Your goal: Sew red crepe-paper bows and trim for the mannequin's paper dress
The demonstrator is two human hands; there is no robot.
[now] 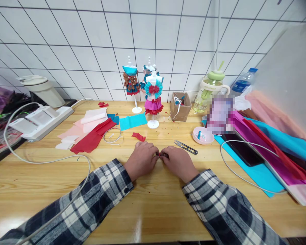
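Observation:
My left hand (144,158) and my right hand (178,160) meet over the middle of the table, fingertips pinched together. Between them is a small red scrap (159,154), mostly hidden by the fingers; it looks like crepe paper. Just beyond my left hand lies a loose piece of red crepe paper (138,136). Thread snips (186,147) rest on the wood past my right hand. Farther back, a small white dress form (153,86) wears a frilled paper outfit in turquoise, pink and red. More dressed forms (131,80) stand behind it.
At left are crepe paper sheets (93,136), a turquoise strip (133,121), a coiled cord (113,136) and a power strip (47,122). At right are a pink dish (207,139), a cardboard box (181,110), a drink jug (209,89), a phone (242,148) and coloured paper (283,163).

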